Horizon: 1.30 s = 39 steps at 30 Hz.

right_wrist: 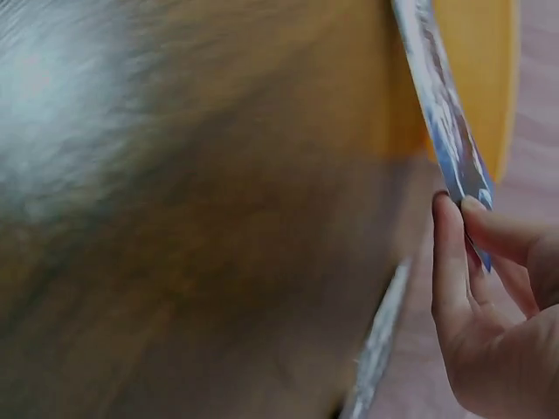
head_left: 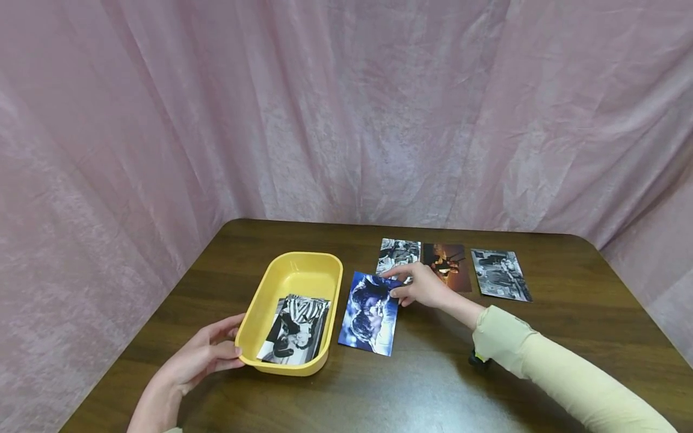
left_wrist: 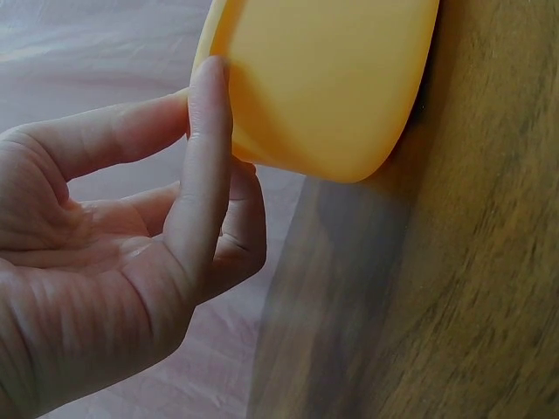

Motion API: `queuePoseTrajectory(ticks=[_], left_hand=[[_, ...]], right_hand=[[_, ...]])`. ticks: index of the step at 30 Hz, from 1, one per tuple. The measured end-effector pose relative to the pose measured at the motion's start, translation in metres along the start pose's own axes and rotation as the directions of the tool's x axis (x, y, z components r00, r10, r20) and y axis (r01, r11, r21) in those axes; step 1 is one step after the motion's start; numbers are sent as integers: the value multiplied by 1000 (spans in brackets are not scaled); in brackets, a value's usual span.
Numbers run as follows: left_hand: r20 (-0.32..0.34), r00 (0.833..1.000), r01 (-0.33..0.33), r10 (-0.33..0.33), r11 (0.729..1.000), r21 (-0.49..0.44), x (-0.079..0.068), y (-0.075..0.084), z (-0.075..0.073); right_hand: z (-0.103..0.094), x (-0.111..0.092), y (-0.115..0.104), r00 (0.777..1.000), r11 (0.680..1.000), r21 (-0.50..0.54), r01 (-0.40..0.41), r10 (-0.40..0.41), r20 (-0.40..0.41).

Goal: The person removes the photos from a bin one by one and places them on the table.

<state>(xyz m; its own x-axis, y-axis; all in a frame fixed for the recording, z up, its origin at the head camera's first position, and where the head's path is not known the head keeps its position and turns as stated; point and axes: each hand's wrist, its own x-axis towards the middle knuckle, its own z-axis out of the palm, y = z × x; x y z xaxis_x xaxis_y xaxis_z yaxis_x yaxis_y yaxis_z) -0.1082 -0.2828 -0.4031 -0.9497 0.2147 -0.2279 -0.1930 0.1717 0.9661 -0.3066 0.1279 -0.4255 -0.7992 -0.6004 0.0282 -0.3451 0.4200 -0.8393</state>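
Note:
My right hand (head_left: pixel 419 285) pinches a blue-toned photo (head_left: pixel 369 313) by its right edge, thumb on top and fingers beneath. In the right wrist view the photo (right_wrist: pixel 445 109) appears nearly edge-on, raised over the table beside the yellow bin. My left hand (head_left: pixel 203 355) grips the near left corner of that yellow plastic bin (head_left: pixel 262 300); the left wrist view has the thumb pressed on the bin's wall (left_wrist: pixel 323 87). Inside the bin, toward its near end, lies a small pile of photos, a black-and-white one (head_left: pixel 298 331) on top.
Behind the right hand lie a black-and-white photo (head_left: pixel 397 252) and a dark orange photo (head_left: pixel 455 264) side by side. Another black-and-white photo (head_left: pixel 500 275) lies farther right. The brown wooden table (head_left: pixel 379 397) ends at a pink curtain (head_left: pixel 346 120).

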Motion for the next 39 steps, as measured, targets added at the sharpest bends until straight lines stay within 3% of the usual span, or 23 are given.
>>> queuePoseTrajectory(ticks=[6,16,39], left_hand=[[-1,1000,-4,4,1000,-1,0,0,0],[2,1000,9,-9,1000,-3,1,-1,1],[-5,1000,23,-23,1000,9,0,0,-1]], right_hand=[[14,1,3,999,985,-169,19,-27,-45],[28,3,7,995,953,-302,29,-56,-81],[32,-4,8,983,924,-366,110,-156,-99]])
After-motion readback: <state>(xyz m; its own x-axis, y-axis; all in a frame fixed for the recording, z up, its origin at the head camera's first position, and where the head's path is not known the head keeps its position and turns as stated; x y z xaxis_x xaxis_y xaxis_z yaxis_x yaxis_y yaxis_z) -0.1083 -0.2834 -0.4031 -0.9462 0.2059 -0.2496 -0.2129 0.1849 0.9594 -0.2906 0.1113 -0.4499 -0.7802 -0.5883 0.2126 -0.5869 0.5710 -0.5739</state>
